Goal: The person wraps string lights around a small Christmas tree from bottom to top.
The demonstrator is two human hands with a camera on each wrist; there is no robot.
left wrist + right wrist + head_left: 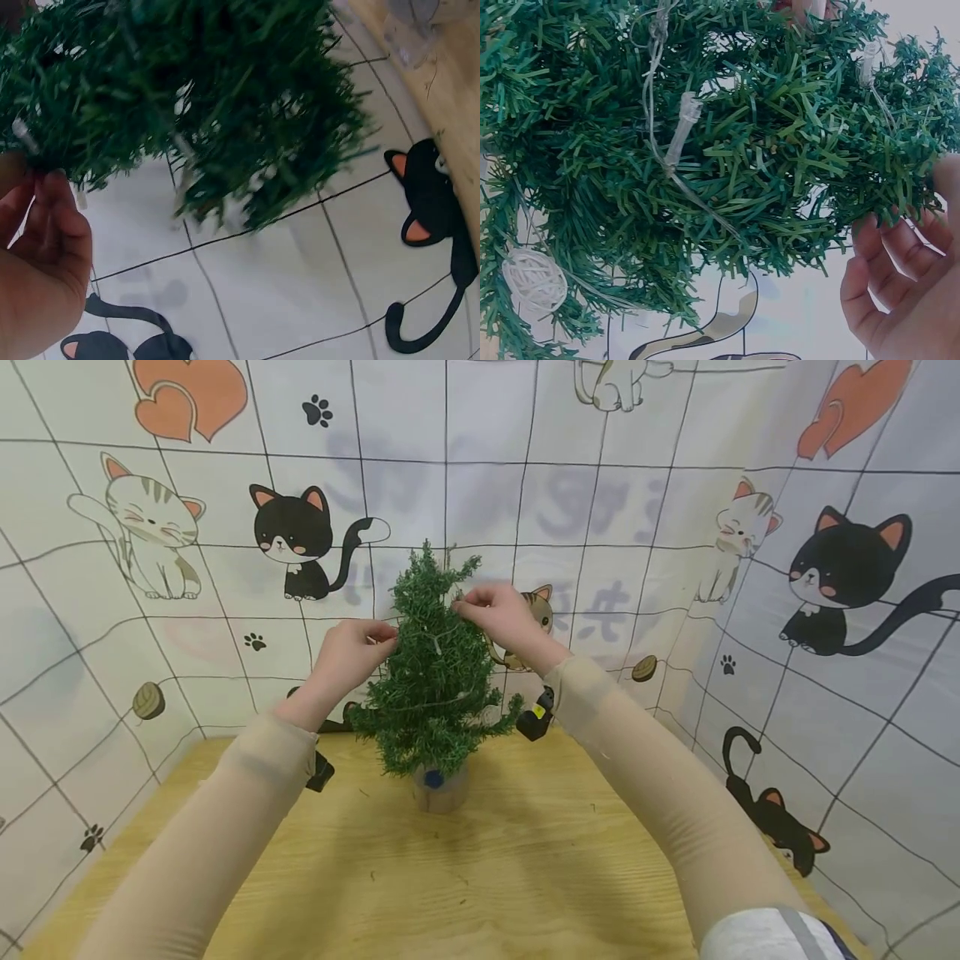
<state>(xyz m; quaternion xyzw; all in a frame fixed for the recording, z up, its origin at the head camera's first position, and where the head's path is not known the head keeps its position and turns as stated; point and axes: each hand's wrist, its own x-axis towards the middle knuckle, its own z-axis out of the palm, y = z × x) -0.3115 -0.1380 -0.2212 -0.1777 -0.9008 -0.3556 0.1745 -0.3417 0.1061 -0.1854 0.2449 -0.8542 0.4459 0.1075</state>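
A small artificial Christmas tree (pixel 435 677) stands upright, wound with string lights (pixel 681 142) on thin clear wire with small clear bulbs. My left hand (pixel 348 660) is at the tree's left side, thumb and fingertips pinching the string lights beside a clear bulb (pixel 25 135). Higher on the right side, my right hand (pixel 501 614) has its fingers bent and its thumb and index finger together at the outer needles. The wire of another bulb (pixel 868 64) runs down toward these fingers; foliage partly hides what they pinch. A white woven ball (pixel 535 280) hangs lower on the tree.
The tree's round base (pixel 441 793), with a dark blue spot, rests on a wooden table (pixel 465 885) scattered with small needle bits. White cloth printed with cats (pixel 300 539) and grid lines encloses the back and sides. Dark wrist devices (pixel 536 718) show below the hands.
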